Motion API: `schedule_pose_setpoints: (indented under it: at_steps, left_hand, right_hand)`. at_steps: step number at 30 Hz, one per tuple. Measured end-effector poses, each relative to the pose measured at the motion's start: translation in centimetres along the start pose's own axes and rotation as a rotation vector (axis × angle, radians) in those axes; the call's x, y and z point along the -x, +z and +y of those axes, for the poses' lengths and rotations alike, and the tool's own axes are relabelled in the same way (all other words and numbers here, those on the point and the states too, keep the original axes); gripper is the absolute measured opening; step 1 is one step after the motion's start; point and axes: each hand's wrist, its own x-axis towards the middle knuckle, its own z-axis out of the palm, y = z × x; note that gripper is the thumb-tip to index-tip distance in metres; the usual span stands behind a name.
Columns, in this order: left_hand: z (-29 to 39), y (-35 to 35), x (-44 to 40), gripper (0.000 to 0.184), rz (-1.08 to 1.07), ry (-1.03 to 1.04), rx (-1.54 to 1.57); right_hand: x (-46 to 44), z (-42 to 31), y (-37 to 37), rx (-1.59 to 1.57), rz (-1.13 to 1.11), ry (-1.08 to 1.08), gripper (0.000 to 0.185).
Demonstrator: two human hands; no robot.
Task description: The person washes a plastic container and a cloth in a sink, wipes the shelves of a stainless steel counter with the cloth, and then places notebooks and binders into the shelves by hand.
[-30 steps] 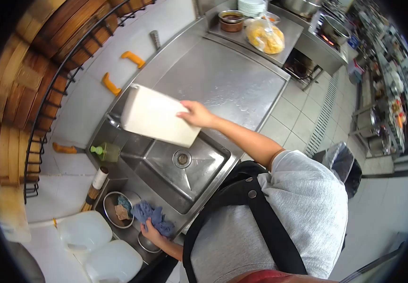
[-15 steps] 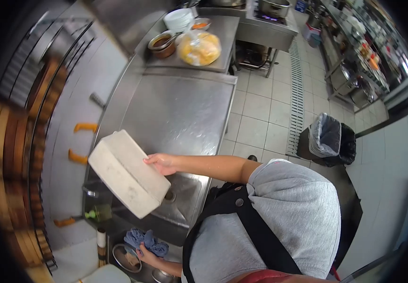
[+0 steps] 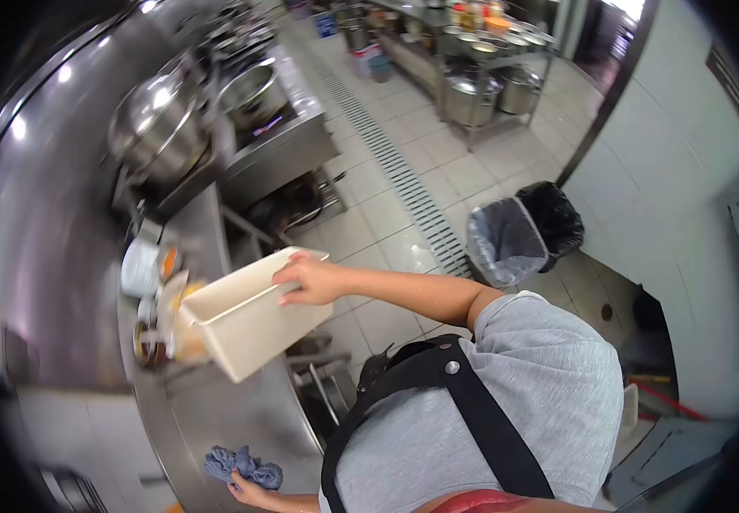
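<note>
My right hand (image 3: 311, 280) is closed on the rim of a cream rectangular plastic tub (image 3: 258, 332). The tub hangs tilted above the steel counter (image 3: 271, 415), and part of its inside shows. Lower in the view, my left hand (image 3: 252, 493) grips a crumpled blue cloth (image 3: 231, 462) over the same counter. Behind the tub's far end, partly hidden and blurred, is a clear bag of yellow food (image 3: 186, 318).
White dishes (image 3: 140, 267) stand beside the bag. Beyond are a large steel pot (image 3: 160, 128) and a pot on a burner (image 3: 251, 94). A lined trash bin (image 3: 506, 244) stands on the tiled floor by a drain grate (image 3: 395, 158). A shelf holds steel pots (image 3: 472, 98).
The view has turned rightward, toward the stoves and floor. The tub has gone from above the sink, underside showing, to above the counter with its inside partly visible. The cloth has stayed in my left hand.
</note>
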Motion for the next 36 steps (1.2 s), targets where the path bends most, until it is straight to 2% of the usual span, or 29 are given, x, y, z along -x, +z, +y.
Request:
schedule_pose_setpoints:
  at_steps: [2, 4, 6, 9, 11, 12, 13, 15, 17, 18, 20, 21, 22, 23, 25, 28, 29, 31, 32, 35, 36]
  left_hand:
    - [1.7, 7.0, 0.3, 0.029, -0.151, 0.013, 0.034]
    - [3.5, 14.8, 1.2, 0.028, -0.259, 0.031, 0.065]
    - [6.1, 23.3, 2.8, 0.027, -0.423, 0.020, 0.186]
    - [8.7, 37.3, 4.5, 0.025, -0.594, 0.080, 0.181]
    - [11.1, 48.5, 6.9, 0.027, -0.701, 0.163, 0.212]
    - [13.5, 54.0, 8.8, 0.039, -0.849, 0.165, 0.143]
    - [14.9, 60.1, 11.1, 0.038, -0.922, 0.211, 0.209]
    - [21.1, 70.0, 19.2, 0.037, -1.275, 0.193, 0.273]
    - [24.8, 80.0, 27.1, 0.039, -1.458, 0.372, 0.193]
    - [26.1, 84.4, 31.2, 0.041, -1.504, 0.556, 0.098]
    - [28.8, 90.5, 40.9, 0.039, -1.814, 0.592, 0.202]
    - [30.6, 91.6, 46.2, 0.038, -1.884, 0.556, 0.171]
    - [31.1, 94.0, 50.6, 0.037, -1.924, 0.699, 0.169]
    - [32.5, 94.8, 55.4, 0.037, -2.032, 0.695, 0.155]
    - [33.7, 96.3, 63.9, 0.037, -2.088, 0.707, 0.186]
    - [33.7, 101.2, 75.3, 0.036, -2.243, 0.498, 0.214]
    - [33.4, 102.8, 78.7, 0.036, -2.272, 0.423, 0.197]
    - [33.7, 105.3, 85.1, 0.035, -2.236, 0.485, 0.194]
    - [34.5, 106.4, 87.8, 0.036, -2.288, 0.500, 0.087]
    - [37.4, 108.5, 95.4, 0.038, -2.339, 0.528, 0.034]
    - [37.8, 109.6, 97.9, 0.040, -2.339, 0.476, 0.032]
  right_hand:
    - [2.3, 6.3, -5.0, 0.041, 0.075, 0.107, 0.028]
    - [4.5, 12.6, -9.6, 0.333, 0.250, 0.215, 0.025]
    - [7.1, 18.1, -15.0, 0.446, 0.281, 0.341, 0.023]
    - [11.8, 26.7, -22.3, 0.542, 0.329, 0.534, 0.023]
    - [14.8, 31.0, -27.3, 0.582, 0.366, 0.686, 0.022]
    - [16.6, 32.6, -29.7, 0.602, 0.376, 0.760, 0.023]
    - [18.0, 33.4, -32.1, 0.614, 0.412, 0.795, 0.023]
    - [20.9, 34.5, -36.9, 0.652, 0.419, 1.010, 0.023]
    - [24.2, 35.7, -40.6, 0.662, 0.526, 1.111, 0.023]
    - [25.9, 36.3, -41.7, 0.647, 0.591, 1.175, 0.023]
    - [29.9, 38.0, -43.7, 0.623, 0.716, 1.238, 0.025]
    - [31.6, 39.2, -44.9, 0.603, 0.815, 1.255, 0.026]
    - [33.4, 40.4, -46.0, 0.612, 0.843, 1.278, 0.026]
    - [35.1, 41.7, -47.0, 0.568, 0.922, 1.333, 0.029]
    - [38.6, 44.5, -49.1, 0.531, 1.015, 1.402, 0.031]
    - [43.0, 48.0, -54.1, 0.465, 1.104, 1.538, 0.036]
    - [44.4, 48.5, -56.4, 0.476, 1.117, 1.555, 0.036]
    - [46.7, 49.4, -61.5, 0.420, 1.118, 1.671, 0.037]
    - [48.2, 50.0, -63.7, 0.503, 1.140, 1.687, 0.037]
    - [53.4, 52.3, -71.8, 0.434, 1.273, 1.701, 0.037]
    - [55.8, 53.4, -74.3, 0.504, 1.287, 1.678, 0.036]
